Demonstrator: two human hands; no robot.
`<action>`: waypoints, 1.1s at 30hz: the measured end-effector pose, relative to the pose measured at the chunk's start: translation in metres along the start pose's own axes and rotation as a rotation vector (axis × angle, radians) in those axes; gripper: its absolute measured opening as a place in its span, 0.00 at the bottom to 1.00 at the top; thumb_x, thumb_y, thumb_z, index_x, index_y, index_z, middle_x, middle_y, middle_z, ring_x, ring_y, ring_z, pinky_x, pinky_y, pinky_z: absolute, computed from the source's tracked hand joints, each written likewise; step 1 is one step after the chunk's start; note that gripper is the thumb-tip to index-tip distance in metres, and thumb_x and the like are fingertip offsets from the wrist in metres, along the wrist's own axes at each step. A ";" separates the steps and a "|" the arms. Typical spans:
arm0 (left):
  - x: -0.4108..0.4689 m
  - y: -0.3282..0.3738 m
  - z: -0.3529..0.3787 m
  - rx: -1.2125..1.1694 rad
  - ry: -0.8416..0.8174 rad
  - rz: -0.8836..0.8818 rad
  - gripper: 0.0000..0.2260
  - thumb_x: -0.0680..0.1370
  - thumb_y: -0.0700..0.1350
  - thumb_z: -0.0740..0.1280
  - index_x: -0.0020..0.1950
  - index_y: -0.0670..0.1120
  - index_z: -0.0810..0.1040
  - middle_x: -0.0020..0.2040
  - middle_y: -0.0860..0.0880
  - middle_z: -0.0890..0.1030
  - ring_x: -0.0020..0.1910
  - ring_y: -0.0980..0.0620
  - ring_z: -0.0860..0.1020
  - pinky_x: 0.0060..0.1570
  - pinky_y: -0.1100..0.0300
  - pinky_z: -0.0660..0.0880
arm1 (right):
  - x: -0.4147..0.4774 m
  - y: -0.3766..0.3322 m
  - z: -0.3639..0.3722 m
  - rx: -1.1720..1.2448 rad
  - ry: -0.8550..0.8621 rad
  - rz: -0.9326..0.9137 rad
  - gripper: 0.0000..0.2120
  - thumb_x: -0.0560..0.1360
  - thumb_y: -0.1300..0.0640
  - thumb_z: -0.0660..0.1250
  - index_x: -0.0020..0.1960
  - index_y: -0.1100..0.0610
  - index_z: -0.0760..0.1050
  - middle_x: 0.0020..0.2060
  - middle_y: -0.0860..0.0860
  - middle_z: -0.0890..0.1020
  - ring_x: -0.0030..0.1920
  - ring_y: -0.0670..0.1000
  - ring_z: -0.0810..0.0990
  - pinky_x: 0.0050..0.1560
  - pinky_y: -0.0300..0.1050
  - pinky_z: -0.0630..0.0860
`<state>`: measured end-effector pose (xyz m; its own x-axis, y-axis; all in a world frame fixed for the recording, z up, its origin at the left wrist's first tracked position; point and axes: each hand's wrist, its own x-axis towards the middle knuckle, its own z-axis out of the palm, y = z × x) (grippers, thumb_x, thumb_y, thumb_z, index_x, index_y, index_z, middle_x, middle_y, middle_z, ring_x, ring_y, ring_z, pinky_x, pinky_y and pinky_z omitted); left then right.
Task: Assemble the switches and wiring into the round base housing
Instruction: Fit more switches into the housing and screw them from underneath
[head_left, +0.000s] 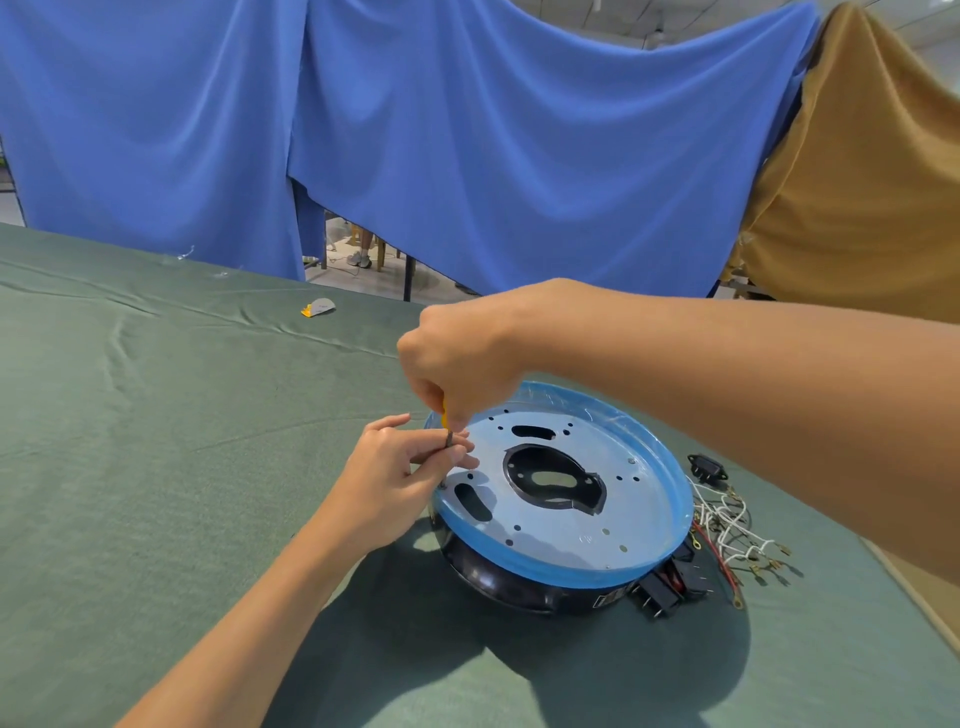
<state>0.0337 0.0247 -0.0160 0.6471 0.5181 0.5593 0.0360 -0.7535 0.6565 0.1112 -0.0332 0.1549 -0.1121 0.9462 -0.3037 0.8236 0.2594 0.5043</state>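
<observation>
Here, green-clothed table (156, 441), blue drapes (467, 130) behind, left grip (389, 478) and right grip (462, 364) grasping seemingly a screwdriver (448, 439)

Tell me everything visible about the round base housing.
The round base housing sits flat on the green cloth-covered table. Its side wall is glossy black; on top lies a silvery metal plate with small holes, two oblong slots and a large irregular central opening, ringed by a blue rim. The right hand holds a screwdriver upright at its left edge, steadied by the left hand.
</observation>
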 end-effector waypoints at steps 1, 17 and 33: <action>0.000 0.000 0.001 0.002 0.021 0.010 0.07 0.79 0.41 0.68 0.49 0.46 0.86 0.48 0.61 0.84 0.56 0.70 0.77 0.71 0.58 0.60 | 0.000 0.000 0.001 -0.010 0.004 -0.006 0.13 0.75 0.54 0.70 0.34 0.51 0.70 0.29 0.45 0.77 0.31 0.43 0.71 0.20 0.31 0.65; -0.002 0.003 0.002 0.014 0.155 0.014 0.05 0.75 0.40 0.72 0.46 0.47 0.87 0.44 0.54 0.86 0.51 0.65 0.79 0.68 0.63 0.63 | 0.007 0.001 0.002 0.476 -0.265 0.271 0.15 0.80 0.51 0.63 0.41 0.62 0.75 0.37 0.54 0.86 0.27 0.51 0.71 0.29 0.40 0.69; -0.006 0.008 0.000 -0.055 0.121 -0.046 0.05 0.75 0.42 0.73 0.49 0.46 0.87 0.47 0.54 0.86 0.45 0.64 0.81 0.64 0.70 0.64 | 0.028 -0.002 0.006 0.512 -0.335 0.380 0.12 0.79 0.55 0.63 0.54 0.61 0.81 0.31 0.50 0.73 0.28 0.49 0.66 0.28 0.38 0.64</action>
<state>0.0308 0.0155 -0.0140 0.5492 0.5989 0.5829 0.0194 -0.7064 0.7075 0.1104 -0.0083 0.1405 0.3434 0.8213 -0.4557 0.9382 -0.2775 0.2068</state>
